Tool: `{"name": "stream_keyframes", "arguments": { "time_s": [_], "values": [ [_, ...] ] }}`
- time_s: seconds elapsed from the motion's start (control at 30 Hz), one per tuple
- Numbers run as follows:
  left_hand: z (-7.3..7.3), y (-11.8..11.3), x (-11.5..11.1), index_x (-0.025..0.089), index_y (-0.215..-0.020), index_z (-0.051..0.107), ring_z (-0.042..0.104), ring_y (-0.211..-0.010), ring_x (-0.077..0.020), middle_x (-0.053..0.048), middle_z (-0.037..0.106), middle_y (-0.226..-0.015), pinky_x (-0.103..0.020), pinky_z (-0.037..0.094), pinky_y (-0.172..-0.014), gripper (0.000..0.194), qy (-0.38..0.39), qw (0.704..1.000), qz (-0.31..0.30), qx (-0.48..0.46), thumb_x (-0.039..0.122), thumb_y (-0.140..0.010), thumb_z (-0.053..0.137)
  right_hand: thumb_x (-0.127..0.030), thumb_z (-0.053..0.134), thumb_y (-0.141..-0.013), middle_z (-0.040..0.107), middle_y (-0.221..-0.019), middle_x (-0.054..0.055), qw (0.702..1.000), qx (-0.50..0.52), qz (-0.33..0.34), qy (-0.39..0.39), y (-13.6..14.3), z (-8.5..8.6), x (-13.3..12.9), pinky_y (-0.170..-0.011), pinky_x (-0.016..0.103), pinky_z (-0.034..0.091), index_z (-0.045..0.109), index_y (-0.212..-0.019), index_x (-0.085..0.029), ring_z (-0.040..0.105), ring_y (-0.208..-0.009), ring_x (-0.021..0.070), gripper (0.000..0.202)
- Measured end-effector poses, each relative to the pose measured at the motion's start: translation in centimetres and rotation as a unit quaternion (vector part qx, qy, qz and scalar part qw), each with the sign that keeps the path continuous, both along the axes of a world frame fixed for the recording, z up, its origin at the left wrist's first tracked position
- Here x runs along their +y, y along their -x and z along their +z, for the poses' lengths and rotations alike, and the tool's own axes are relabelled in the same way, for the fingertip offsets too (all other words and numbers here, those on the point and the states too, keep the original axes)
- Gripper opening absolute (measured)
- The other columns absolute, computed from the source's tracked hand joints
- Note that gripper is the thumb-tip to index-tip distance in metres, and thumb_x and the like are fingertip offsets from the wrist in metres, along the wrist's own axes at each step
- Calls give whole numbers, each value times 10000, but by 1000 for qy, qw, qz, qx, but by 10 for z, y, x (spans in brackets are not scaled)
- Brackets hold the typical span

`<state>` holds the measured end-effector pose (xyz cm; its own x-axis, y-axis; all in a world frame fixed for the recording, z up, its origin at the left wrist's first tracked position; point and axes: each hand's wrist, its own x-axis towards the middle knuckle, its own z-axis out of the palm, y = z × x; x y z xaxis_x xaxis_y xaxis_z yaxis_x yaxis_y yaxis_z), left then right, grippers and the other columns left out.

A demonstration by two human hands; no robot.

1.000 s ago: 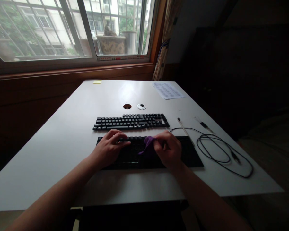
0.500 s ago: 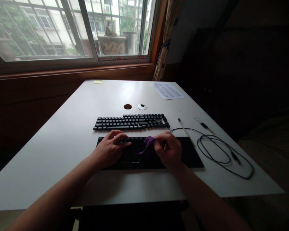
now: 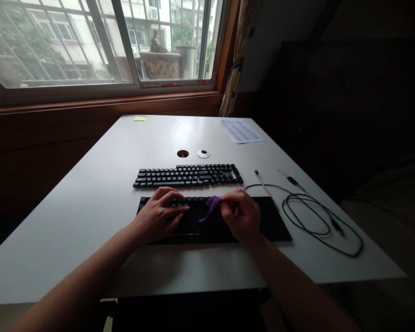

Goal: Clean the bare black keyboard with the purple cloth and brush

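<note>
A dark keyboard base (image 3: 275,226) lies near the front of the white table, with some black keys along its top row. Over its left part rests my left hand (image 3: 161,214), fingers apart and nothing seen in them. My right hand (image 3: 241,214) is closed on a purple cloth (image 3: 212,207), which hangs from the fingertips over the middle of the base. Behind the base, loose black keycaps (image 3: 190,176) are laid out in keyboard order.
Right of the base, a black cable (image 3: 358,244) lies coiled on the table (image 3: 72,221). Near it are a thin stick (image 3: 263,182) and a small black-handled tool (image 3: 293,182). Printed paper (image 3: 242,131), a yellow note (image 3: 139,118) and a round hole cover (image 3: 203,154) sit farther back.
The lower fingers of my left hand have spread and show more clearly over the base. My right hand and the cloth are nearly unmoved.
</note>
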<state>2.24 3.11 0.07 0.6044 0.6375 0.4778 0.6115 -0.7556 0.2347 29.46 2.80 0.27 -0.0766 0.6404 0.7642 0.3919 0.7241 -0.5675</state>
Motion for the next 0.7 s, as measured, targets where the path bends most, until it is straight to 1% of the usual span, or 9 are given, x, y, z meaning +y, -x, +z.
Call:
{"name": "stream_keyframes", "arguments": {
  "time_s": [0.07, 0.1, 0.2, 0.27, 0.4, 0.5, 0.63, 0.7],
  "values": [
    [-1, 0, 1, 291, -1249, 756, 504, -1230, -308, -93, 651, -1280, -518, 533, -1035, 321, -1, 1000, 6, 7, 208, -959, 648, -99, 655, -849, 561, -738, -44, 1000, 3, 2, 0, 0, 0, 0, -535, 249, 421, 655, -947, -243, 502, -581, 102, 175],
    [-2, 0, 1, 292, -1244, 758, 499, -1239, -310, -92, 649, -1287, -519, 529, -1041, 312, -2, 1000, 7, 10, 213, -961, 650, -100, 656, -847, 558, -736, -45, 1000, 4, 2, -1, 1, 0, 0, -534, 250, 420, 656, -946, -244, 501, -580, 102, 175],
    [-1, 0, 1, 285, -1097, 807, 504, -1237, -303, -80, 662, -1253, -496, 522, -1033, 211, -1, 1000, -1, -1, 216, -969, 653, -103, 656, -847, 556, -735, -47, 1000, 5, 2, 1, 1, 0, 0, -535, 250, 417, 656, -945, -244, 501, -579, 101, 172],
    [1, 0, 1, 265, -1049, 807, 527, -1193, -288, -80, 674, -1200, -468, 528, -1002, 191, -6, 1000, 2, -24, 197, -966, 648, -106, 654, -850, 557, -736, -46, 1000, 1, 0, 2, 1, 0, 0, -537, 251, 420, 652, -944, -244, 501, -580, 102, 167],
    [3, 1, 5, 239, -1125, 768, 549, -1095, -270, -83, 682, -1119, -442, 534, -941, 236, -30, 997, 50, -54, 162, -961, 617, -110, 651, -855, 553, -731, -46, 1000, -1, 1, 1, 1, 1, 1, -534, 250, 423, 647, -940, -243, 499, -576, 102, 158],
    [4, 7, 16, 234, -1140, 761, 544, -1094, -275, -85, 672, -1107, -454, 527, -956, 233, -35, 993, 99, -55, 193, -980, 597, -108, 650, -857, 556, -735, -46, 1000, -4, 6, -2, 1, 1, 1, -534, 247, 428, 642, -941, -245, 505, -576, 100, 161],
    [8, 14, 39, 223, -1248, 730, 511, -1167, -310, -110, 633, -1215, -507, 512, -1011, 297, -15, 989, 148, 8, 294, -1008, 570, -105, 648, -850, 571, -745, -41, 1000, -12, 9, -4, 3, 1, 0, -530, 244, 437, 645, -942, -247, 511, -571, 100, 169],
    [10, 16, 54, 224, -1261, 730, 485, -1193, -331, -118, 617, -1244, -543, 488, -1049, 325, -8, 985, 168, 39, 346, -1004, 572, -108, 646, -845, 570, -737, -41, 1000, -16, 8, -6, 3, 1, 0, -529, 247, 445, 649, -936, -246, 511, -563, 101, 165]
  ]
}}
